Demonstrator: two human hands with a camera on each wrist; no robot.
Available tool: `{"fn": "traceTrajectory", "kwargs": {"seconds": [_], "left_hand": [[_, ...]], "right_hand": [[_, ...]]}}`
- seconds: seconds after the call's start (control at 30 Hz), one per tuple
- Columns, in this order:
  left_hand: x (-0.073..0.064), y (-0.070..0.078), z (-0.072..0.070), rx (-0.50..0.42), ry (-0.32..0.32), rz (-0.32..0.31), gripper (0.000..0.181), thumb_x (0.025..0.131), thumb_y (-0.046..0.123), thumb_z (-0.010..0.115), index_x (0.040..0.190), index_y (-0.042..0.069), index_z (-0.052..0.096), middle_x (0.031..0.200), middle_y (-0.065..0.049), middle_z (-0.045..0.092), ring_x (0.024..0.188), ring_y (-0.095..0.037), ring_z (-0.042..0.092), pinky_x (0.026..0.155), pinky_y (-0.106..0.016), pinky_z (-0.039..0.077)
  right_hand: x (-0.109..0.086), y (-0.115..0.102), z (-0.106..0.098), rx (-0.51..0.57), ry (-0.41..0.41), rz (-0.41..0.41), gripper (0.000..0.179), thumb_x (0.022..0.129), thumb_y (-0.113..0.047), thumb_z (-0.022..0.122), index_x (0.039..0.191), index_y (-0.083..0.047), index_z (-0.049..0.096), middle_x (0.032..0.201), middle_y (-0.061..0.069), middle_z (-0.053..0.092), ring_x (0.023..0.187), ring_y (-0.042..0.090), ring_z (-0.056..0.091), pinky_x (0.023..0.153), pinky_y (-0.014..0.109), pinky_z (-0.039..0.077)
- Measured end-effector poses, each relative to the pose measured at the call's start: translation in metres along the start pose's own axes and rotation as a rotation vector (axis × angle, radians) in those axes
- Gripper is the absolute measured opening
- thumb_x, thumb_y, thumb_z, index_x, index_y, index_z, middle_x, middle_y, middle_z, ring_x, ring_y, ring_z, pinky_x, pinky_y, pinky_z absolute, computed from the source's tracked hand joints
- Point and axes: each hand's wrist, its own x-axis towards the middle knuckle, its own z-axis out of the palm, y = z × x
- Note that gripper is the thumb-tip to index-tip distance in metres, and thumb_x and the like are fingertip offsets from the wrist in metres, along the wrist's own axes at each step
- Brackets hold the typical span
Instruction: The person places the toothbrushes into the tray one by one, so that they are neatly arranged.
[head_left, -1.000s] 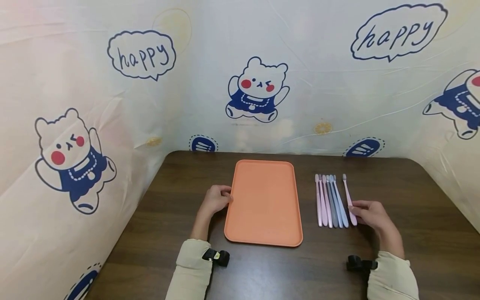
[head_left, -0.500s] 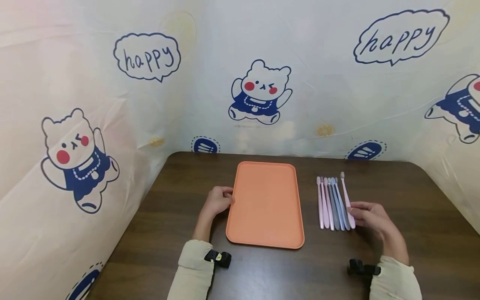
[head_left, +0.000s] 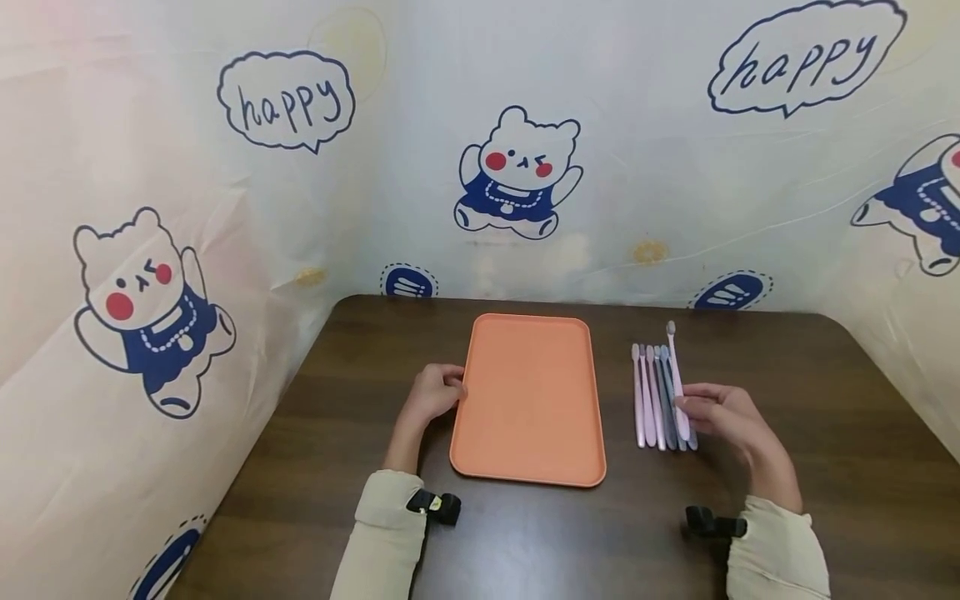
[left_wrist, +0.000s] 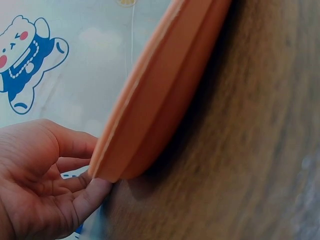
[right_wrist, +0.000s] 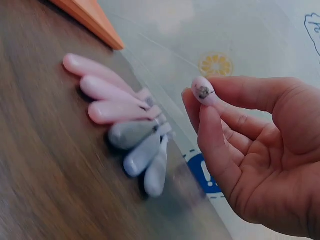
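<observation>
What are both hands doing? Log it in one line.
left hand: grips orange tray edge | right hand: holds pink toothbrush, raised | other toothbrushes: on table

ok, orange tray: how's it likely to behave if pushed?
The orange tray is probably stiff: its sides look unbent with the left hand gripping the rim. Likely light for its size, as it's shallow and looks thin-rimmed. Broad and low, it should slide on the table rather than tip.
</observation>
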Motion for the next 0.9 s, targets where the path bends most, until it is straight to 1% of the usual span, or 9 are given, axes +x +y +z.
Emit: {"fn": "traceTrajectory", "kwargs": {"seconds": [0.13, 0.2, 0.33, 0.53, 0.67, 0.83, 0.9], "left_hand": [[0.001, 0.001, -0.001, -0.008, 0.0, -0.004, 0.04, 0.088, 0.003, 0.065, 0.128, -0.001, 0.068, 0.096, -0.015, 0.072, 0.073, -0.015, 0.064, 0.067, -0.027, 0.054], [0.002, 0.001, 0.0, -0.012, 0.0, -0.005, 0.04, 0.089, 0.003, 0.065, 0.128, -0.001, 0.068, 0.096, -0.015, 0.071, 0.074, -0.016, 0.065, 0.068, -0.027, 0.055], [0.002, 0.0, 0.0, -0.019, -0.008, -0.012, 0.04, 0.089, 0.003, 0.064, 0.129, 0.0, 0.067, 0.097, -0.015, 0.07, 0.075, -0.016, 0.065, 0.069, -0.028, 0.056], [0.003, 0.0, 0.001, -0.02, -0.002, -0.008, 0.04, 0.088, 0.003, 0.065, 0.128, 0.0, 0.068, 0.097, -0.014, 0.071, 0.075, -0.015, 0.065, 0.069, -0.027, 0.056], [0.003, 0.001, 0.001, -0.024, -0.002, -0.008, 0.04, 0.088, 0.003, 0.065, 0.128, 0.0, 0.068, 0.097, -0.014, 0.071, 0.075, -0.015, 0.065, 0.069, -0.026, 0.055], [0.002, 0.001, 0.001, -0.039, -0.002, -0.021, 0.041, 0.088, 0.003, 0.065, 0.129, 0.0, 0.067, 0.096, -0.014, 0.071, 0.075, -0.015, 0.065, 0.068, -0.025, 0.054], [0.002, 0.0, 0.002, -0.035, 0.0, -0.02, 0.041, 0.088, 0.003, 0.065, 0.129, 0.0, 0.067, 0.095, -0.014, 0.071, 0.075, -0.015, 0.065, 0.067, -0.025, 0.054]], "right_hand": [[0.003, -0.005, 0.006, 0.018, -0.013, -0.03, 0.063, 0.099, -0.031, 0.065, 0.142, 0.012, 0.047, 0.107, -0.005, 0.068, 0.088, 0.002, 0.066, 0.08, 0.021, 0.059], [0.005, -0.006, 0.01, 0.033, -0.011, -0.048, 0.063, 0.099, -0.03, 0.065, 0.143, 0.012, 0.046, 0.104, -0.008, 0.068, 0.087, 0.001, 0.066, 0.08, 0.021, 0.059], [0.008, -0.009, 0.017, 0.049, -0.006, -0.082, 0.061, 0.1, -0.026, 0.064, 0.142, 0.014, 0.046, 0.103, -0.01, 0.069, 0.087, -0.002, 0.065, 0.079, 0.02, 0.059], [0.01, -0.016, 0.028, 0.049, 0.003, -0.102, 0.057, 0.1, -0.02, 0.064, 0.141, 0.016, 0.046, 0.102, -0.007, 0.07, 0.084, -0.002, 0.065, 0.077, 0.022, 0.06], [0.011, -0.02, 0.033, 0.04, 0.002, -0.085, 0.057, 0.1, -0.021, 0.064, 0.142, 0.014, 0.046, 0.104, -0.004, 0.07, 0.084, -0.001, 0.065, 0.077, 0.021, 0.059], [0.013, -0.021, 0.039, 0.033, -0.005, -0.091, 0.055, 0.101, -0.021, 0.063, 0.141, 0.014, 0.048, 0.107, 0.001, 0.072, 0.083, 0.0, 0.065, 0.077, 0.022, 0.06], [0.014, -0.02, 0.041, 0.025, -0.01, -0.092, 0.055, 0.101, -0.021, 0.063, 0.141, 0.014, 0.048, 0.11, 0.006, 0.072, 0.084, 0.0, 0.065, 0.077, 0.022, 0.06]]}}
